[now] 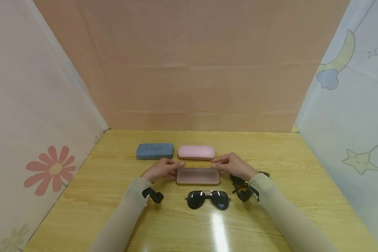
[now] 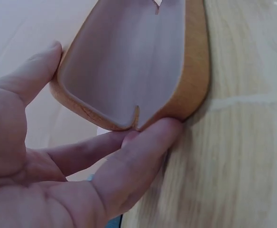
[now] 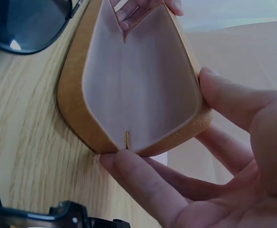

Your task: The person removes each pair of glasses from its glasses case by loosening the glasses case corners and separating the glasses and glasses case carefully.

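Observation:
An opened brown glasses case (image 1: 197,176) with a pale pinkish-grey lining lies crosswise on the table, between both hands. My left hand (image 1: 163,169) holds its left end; in the left wrist view the thumb (image 2: 46,64) presses the lid's edge and the fingers touch the corner by the hinge notch. At the right end my right hand (image 1: 236,166) grips likewise, its thumb (image 3: 224,97) on the lid's edge and fingertips at the notch. The case's lining (image 3: 138,80) shows nothing inside. Aviator sunglasses (image 1: 218,200) with dark lenses lie just in front of the case.
Behind the case sit a blue glasses case (image 1: 155,151) and a pink glasses case (image 1: 196,152), both closed. Dark glasses (image 1: 237,180) lie partly hidden beneath the right wrist. A peach backdrop (image 1: 195,70) closes off the table's far edge, with patterned cloth walls on both sides.

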Action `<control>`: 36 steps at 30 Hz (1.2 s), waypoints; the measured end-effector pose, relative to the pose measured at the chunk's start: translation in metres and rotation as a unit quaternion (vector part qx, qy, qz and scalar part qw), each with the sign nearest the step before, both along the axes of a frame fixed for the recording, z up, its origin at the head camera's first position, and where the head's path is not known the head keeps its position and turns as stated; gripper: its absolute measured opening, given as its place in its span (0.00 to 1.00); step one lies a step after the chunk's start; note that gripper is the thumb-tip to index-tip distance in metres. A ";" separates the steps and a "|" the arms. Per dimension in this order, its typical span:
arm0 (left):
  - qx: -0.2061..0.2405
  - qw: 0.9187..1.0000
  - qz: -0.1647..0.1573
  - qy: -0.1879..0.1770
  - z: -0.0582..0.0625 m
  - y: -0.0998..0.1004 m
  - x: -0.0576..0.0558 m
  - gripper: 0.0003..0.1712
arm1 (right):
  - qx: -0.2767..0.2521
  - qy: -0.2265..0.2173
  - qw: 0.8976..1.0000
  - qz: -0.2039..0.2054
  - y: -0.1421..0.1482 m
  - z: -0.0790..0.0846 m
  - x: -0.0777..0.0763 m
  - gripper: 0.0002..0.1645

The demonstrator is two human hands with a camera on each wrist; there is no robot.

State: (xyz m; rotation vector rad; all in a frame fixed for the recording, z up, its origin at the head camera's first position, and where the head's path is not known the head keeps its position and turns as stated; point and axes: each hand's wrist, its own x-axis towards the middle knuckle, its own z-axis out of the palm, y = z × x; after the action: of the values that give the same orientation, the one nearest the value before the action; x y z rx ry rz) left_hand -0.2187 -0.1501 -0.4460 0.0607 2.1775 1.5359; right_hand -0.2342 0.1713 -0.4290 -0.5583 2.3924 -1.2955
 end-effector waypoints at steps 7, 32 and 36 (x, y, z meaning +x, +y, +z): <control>0.009 0.999 -0.023 0.029 0.000 -0.002 0.002 0.33 | 0.036 0.043 0.998 0.007 0.002 0.002 0.003 0.22; -0.088 0.989 0.009 0.120 -0.005 -0.004 0.007 0.37 | 0.078 0.071 0.994 0.007 -0.005 0.000 0.012 0.24; -0.093 0.988 0.006 0.125 -0.003 -0.003 0.006 0.36 | 0.088 0.081 0.993 0.010 -0.009 0.003 0.013 0.24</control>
State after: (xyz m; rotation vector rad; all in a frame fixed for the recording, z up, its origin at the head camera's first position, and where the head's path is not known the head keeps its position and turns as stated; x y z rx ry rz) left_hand -0.2127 -0.1530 -0.4489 0.1892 2.5135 1.3865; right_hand -0.2217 0.1619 -0.4265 -0.6555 2.5936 -1.0539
